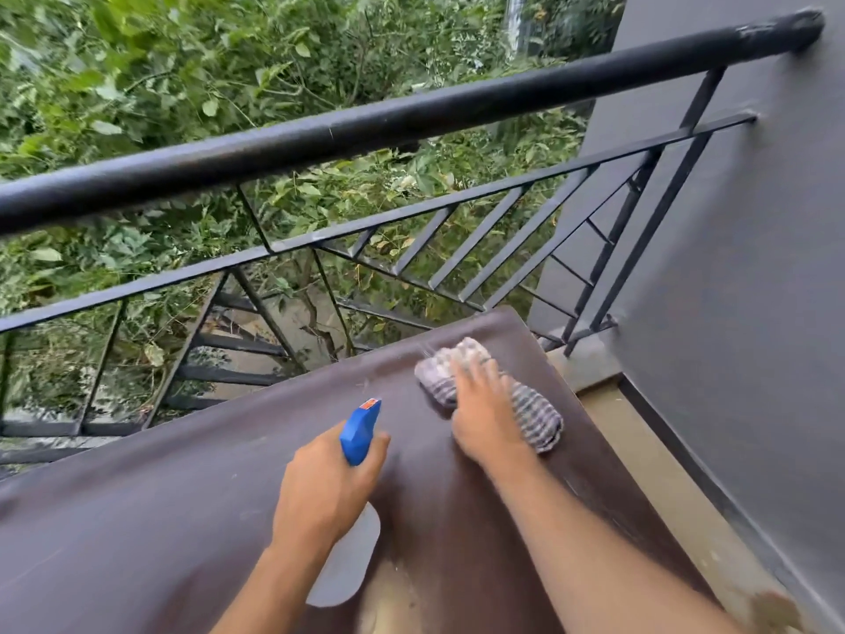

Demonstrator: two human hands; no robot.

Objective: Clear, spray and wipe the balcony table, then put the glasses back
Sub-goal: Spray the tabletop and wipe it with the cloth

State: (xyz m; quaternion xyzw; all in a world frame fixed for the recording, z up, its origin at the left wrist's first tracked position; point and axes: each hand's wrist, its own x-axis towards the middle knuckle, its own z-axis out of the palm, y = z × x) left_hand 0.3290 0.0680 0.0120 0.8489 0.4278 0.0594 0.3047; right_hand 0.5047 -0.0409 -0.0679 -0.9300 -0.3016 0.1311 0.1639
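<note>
The striped cloth (489, 393) lies bunched on the far right part of the brown tabletop (137, 519), under my right hand (484, 414), whose fingers spread flat and press it down. Just to its left, my left hand (327, 487) grips the spray bottle (359, 432), fingers curled around its neck, blue nozzle pointing toward the black railing (366, 125).

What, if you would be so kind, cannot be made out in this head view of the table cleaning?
- Spray bottle: the left hand covers its neck and trigger; the pale body is blurred, so any liquid level is unreadable.
- Cloth: the right hand covers its middle; motion blur smears its pattern.
- Table: cut off by the left and bottom edges.
- Glasses: none in view.
</note>
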